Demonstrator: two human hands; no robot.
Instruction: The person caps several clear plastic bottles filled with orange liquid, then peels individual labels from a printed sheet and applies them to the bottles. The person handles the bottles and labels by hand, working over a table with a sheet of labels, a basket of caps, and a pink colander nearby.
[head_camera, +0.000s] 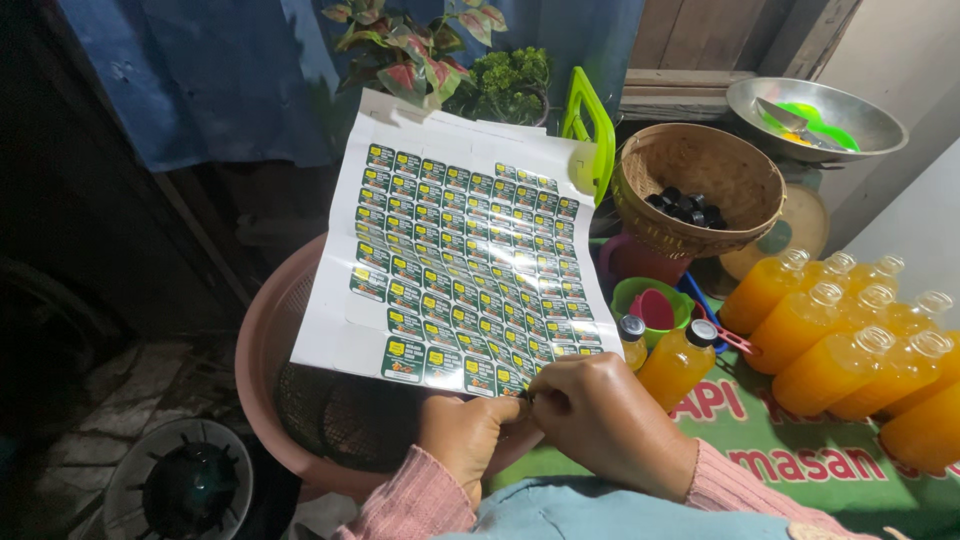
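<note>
Head view: both hands are brought together at the lower edge of the sticker sheet (455, 265). The left hand (468, 435) is curled beneath that edge, its fingers closed on the sheet's bottom margin. The right hand (600, 420) is bent at the wrist, its fingertips pinched on one sticker at the sheet's lower right corner. Pink knit cuffs are seen at both wrists.

The sticker sheet is a white rectangular backing, held tilted over a pink plastic basin (270, 340). Small dark green rectangular labels with yellow and orange marks are carried on it in close rows; the total is too large to count reliably. Several blank positions are seen along the sheet's left and lower left edges.

Right of the sheet, two capped bottles of orange juice (680, 362) are stood upright, one mostly hidden behind the sheet's corner. Further right, about ten uncapped bottles (850, 340) of the same juice are grouped on a green printed mat (800, 460) with red lettering. Above the sheet's right edge, one woven basket (700, 185) holding black caps is placed. One metal bowl (815, 115) is set beyond the basket. One green cup (650, 300) is located just right of the sheet.
</note>
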